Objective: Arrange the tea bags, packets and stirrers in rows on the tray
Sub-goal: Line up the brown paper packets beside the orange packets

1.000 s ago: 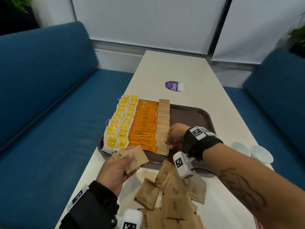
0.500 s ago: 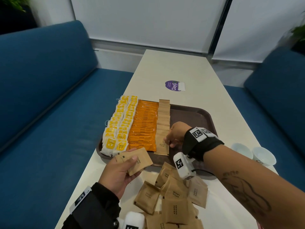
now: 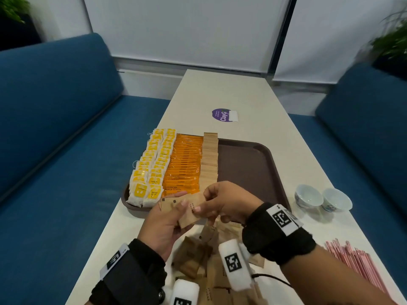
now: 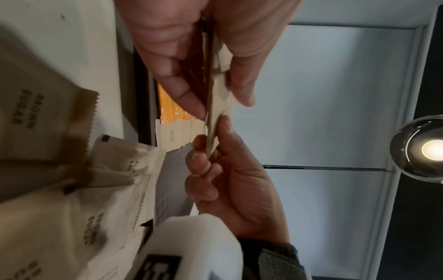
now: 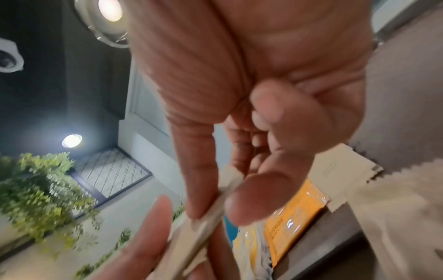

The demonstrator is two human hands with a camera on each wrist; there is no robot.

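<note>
Long pale worktop (image 3: 231, 93) between blue sofas. Tray (image 3: 248, 164): tea bags (image 3: 152, 164), orange packets (image 3: 185, 164), one brown row filled at 9 o'clock; 3 o'clock half bare. Both hands' fingers pinch brown sugar packets (image 3: 187, 208) at 6 o'clock: left hand (image 3: 163, 227), right hand (image 3: 226, 201). Loose packets (image 3: 193, 256) and stirrers (image 3: 352, 260) remain, I judge.

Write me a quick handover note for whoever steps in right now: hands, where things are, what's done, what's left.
Left hand holds a small stack of brown sugar packets; right hand pinches the top one, just in front of the tray.
Done: tea bags, orange coffee packets and one brown sugar row lie in rows on the tray's left half.
Left: loose sugar packets on the table; pink stirrers at the right, untouched.
</note>
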